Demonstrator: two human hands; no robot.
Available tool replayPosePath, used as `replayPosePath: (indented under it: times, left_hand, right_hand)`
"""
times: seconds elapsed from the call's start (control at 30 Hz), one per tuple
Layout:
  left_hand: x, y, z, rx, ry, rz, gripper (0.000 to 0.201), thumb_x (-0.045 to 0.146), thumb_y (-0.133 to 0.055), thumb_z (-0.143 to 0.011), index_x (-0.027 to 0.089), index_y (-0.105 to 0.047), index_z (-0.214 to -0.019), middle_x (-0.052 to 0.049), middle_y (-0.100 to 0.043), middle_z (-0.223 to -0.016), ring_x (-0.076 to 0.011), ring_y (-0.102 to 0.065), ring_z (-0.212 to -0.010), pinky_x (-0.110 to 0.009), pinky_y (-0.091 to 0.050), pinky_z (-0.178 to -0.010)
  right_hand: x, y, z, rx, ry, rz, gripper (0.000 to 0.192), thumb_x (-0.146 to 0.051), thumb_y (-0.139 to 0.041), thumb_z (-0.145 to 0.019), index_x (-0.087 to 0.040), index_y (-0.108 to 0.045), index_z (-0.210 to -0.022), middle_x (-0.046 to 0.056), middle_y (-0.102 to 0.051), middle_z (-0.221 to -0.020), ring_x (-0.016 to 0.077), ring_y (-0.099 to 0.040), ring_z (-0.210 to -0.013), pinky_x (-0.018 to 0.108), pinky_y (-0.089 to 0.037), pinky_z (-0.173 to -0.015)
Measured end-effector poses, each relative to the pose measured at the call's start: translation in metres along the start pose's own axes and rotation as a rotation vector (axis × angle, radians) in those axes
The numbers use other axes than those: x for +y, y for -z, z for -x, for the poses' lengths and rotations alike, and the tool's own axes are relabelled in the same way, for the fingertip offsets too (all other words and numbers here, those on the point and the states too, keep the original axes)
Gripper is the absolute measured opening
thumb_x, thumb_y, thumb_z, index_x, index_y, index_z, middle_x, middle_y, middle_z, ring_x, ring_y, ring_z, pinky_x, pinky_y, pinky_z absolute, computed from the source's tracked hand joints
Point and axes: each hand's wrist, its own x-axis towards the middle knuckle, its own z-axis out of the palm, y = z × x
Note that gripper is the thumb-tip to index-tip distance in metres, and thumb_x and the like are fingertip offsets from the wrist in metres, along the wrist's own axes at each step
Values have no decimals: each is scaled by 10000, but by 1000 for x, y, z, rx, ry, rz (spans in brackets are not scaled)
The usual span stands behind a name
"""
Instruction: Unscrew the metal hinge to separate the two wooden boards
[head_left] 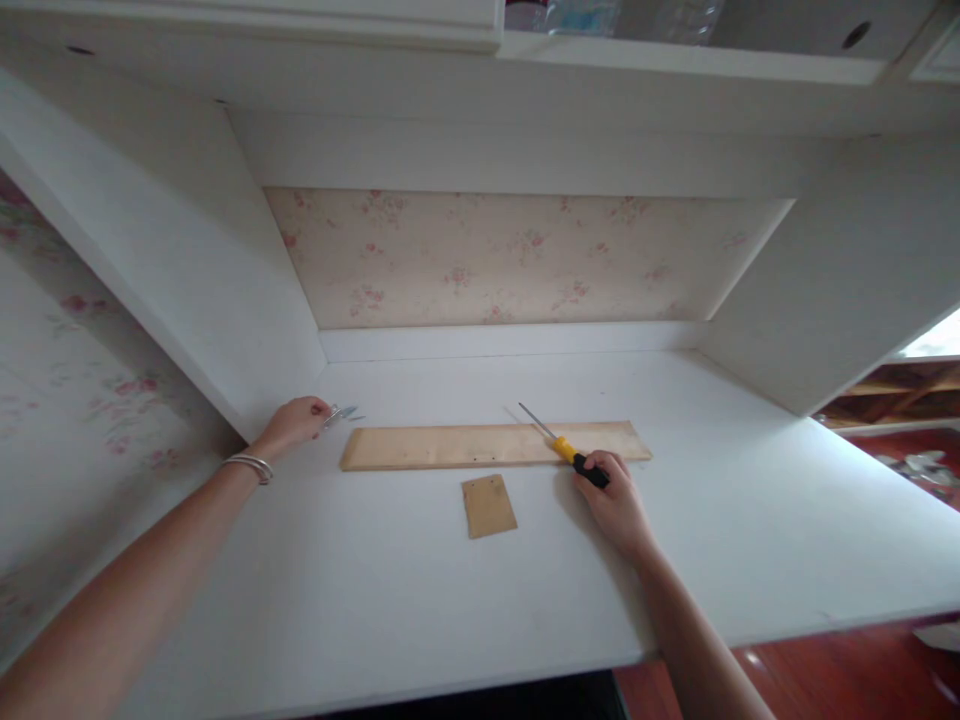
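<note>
A long thin wooden board (450, 445) lies flat across the white desk (750, 520). In front of it lies a small square wooden piece (488, 505). My right hand (615, 500) grips the black and yellow handle of a screwdriver (564, 449), whose metal shaft points back-left over the board. My left hand (295, 422), a silver bangle on its wrist, reaches to the desk's left side and pinches small metal screws (343, 412) just beyond the board's left end.
White side panels (187, 280) wall in the desk left and right, with floral wallpaper (510, 255) behind and a shelf above. Red wooden floor (847, 670) shows past the desk's front right edge.
</note>
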Motion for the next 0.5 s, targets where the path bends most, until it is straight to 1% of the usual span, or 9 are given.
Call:
replayPosePath:
  times: [0.1,0.13,0.2,0.27,0.33,0.37,0.43,0.5]
  left_hand:
    - [-18,-4,-3,-39,165,23,267,419,-479,-761,216,-650,-786,-84,-663,-638,-259,-635,-597,-355,-464,-564]
    - [-20,-5,-3,-47,177,27,273,424,-484,-763,214,-654,-799,-93,-672,-676,-270,-641,-618,-366,-466,-577]
    - [-21,-8,-4,-59,145,1,293,441,-482,-773,217,-666,-811,-101,-685,-755,-288,-649,-682,-385,-470,-617]
    - [-19,-11,-6,-44,79,-52,304,443,-471,-789,217,-674,-798,-105,-691,-833,-307,-645,-768,-404,-473,-667]
    - [-15,-14,-7,9,31,-96,311,436,-470,-806,204,-676,-821,-120,-685,-931,-321,-631,-858,-415,-471,-725]
    - [-12,-16,-6,43,20,-111,318,433,-473,-814,192,-674,-863,-135,-672,-987,-323,-622,-898,-417,-469,-756]
    - [-3,-19,-3,105,-1,-138,355,424,-455,-838,164,-654,-975,-161,-630,-1088,-316,-603,-965,-414,-458,-817]
    - [14,-21,6,135,-63,-158,382,407,-401,-871,156,-628,-1048,-154,-592,-1148,-288,-589,-1005,-397,-444,-865]
  right_hand:
    - [-1,0,0,-4,0,2,149,-300,-567,-724,-229,-496,-835,34,-524,-936,192,-499,-844,327,-389,-773]
    - [-1,0,0,-7,-3,3,148,-295,-568,-726,-229,-495,-836,33,-524,-937,191,-500,-845,328,-388,-775]
    - [-2,0,1,-13,-13,4,144,-290,-567,-731,-228,-494,-839,33,-523,-938,192,-500,-845,329,-389,-773]
    - [-2,0,1,-12,-20,-4,144,-293,-564,-735,-227,-495,-843,34,-522,-938,195,-499,-846,331,-391,-767]
    - [-2,-1,1,-9,-29,-9,148,-296,-566,-736,-227,-498,-848,35,-522,-939,195,-497,-840,332,-393,-761]
    - [-1,-1,1,-8,-33,-9,150,-296,-568,-735,-228,-498,-849,34,-522,-940,194,-498,-835,333,-393,-759]
    - [-1,-1,1,-7,-34,-6,148,-290,-573,-733,-229,-498,-846,30,-524,-940,191,-499,-832,334,-392,-763]
    - [0,-1,0,-7,-22,-5,143,-281,-573,-732,-230,-496,-841,28,-524,-939,189,-500,-841,333,-391,-770]
